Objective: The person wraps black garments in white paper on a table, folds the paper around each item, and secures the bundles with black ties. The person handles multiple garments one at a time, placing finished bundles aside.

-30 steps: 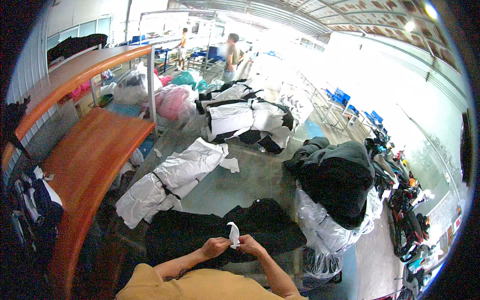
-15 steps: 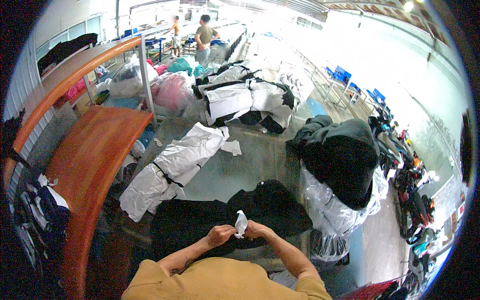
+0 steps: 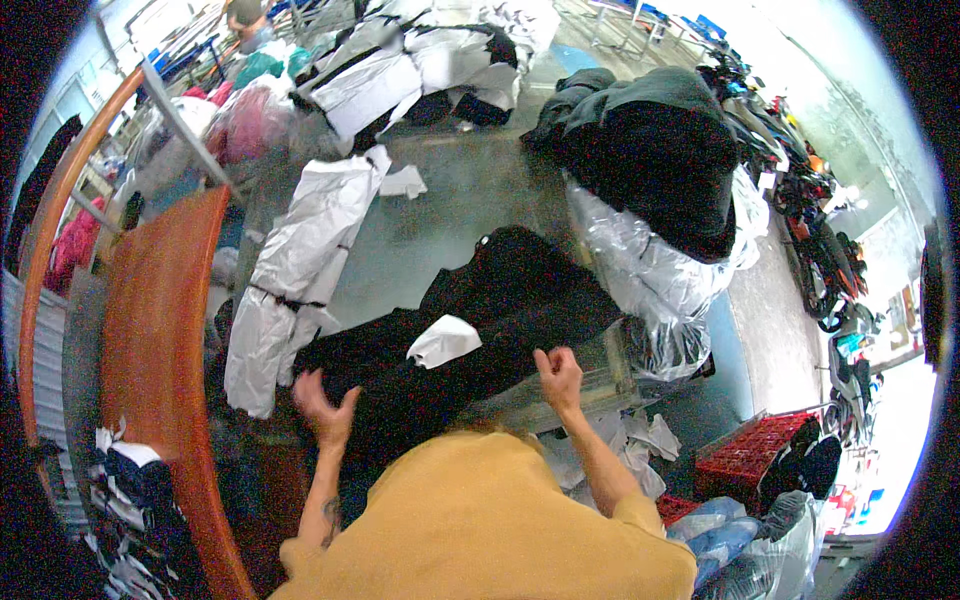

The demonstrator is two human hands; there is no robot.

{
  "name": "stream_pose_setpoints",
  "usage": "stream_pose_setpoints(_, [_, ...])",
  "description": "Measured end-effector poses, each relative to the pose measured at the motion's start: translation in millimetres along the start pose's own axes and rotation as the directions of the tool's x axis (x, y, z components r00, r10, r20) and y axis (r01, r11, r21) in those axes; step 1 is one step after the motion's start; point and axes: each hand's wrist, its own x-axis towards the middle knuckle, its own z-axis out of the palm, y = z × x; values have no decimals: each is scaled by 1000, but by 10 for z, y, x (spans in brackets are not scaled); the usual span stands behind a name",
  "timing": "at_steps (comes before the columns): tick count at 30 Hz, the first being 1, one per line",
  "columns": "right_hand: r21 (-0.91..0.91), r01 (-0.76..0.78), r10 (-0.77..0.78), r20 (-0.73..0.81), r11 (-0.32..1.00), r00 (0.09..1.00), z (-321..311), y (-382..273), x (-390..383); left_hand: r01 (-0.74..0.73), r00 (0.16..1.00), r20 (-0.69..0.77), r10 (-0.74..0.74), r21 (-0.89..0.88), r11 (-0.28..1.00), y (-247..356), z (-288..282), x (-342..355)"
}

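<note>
Room: bright and cluttered around you, with another person (image 3: 247,20) partly in view at the far left and motorbikes (image 3: 830,250) lined up along the right.
Counter (image 3: 420,245): grey and flat, stretching out in front of you.
Black cloth (image 3: 530,285): lies folded across the near part of the counter, right before you, slanting from lower left to upper right.
White piece (image 3: 445,342): rests on top of the black cloth, apart from both your hands.
Left hand (image 3: 325,408): spread wide, your thumb well off the fingers, at the cloth's left end; I cannot tell if it touches.
Right hand (image 3: 560,378): your fingers are drawn in narrow, just beside the cloth's near edge; whether they pinch anything, I cannot tell.
White bundle (image 3: 290,250): lies left of the black cloth, bound by a dark strap (image 3: 285,299).
Dark pile (image 3: 650,150): heaped over clear plastic (image 3: 655,250) on your right.
Red crate (image 3: 745,458): low at your right.
</note>
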Motion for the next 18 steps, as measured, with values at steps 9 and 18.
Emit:
stream_pose_setpoints(9, [783,-621,275,603,-27,749,1162,1261,91,976,184,760,-623,-215,26,-1330,-401,-878])
stream_pose_setpoints(18, [868,-363,398,217,339,891,1153,388,396,861,220,892,-396,-368,-351,-436,-213,-640])
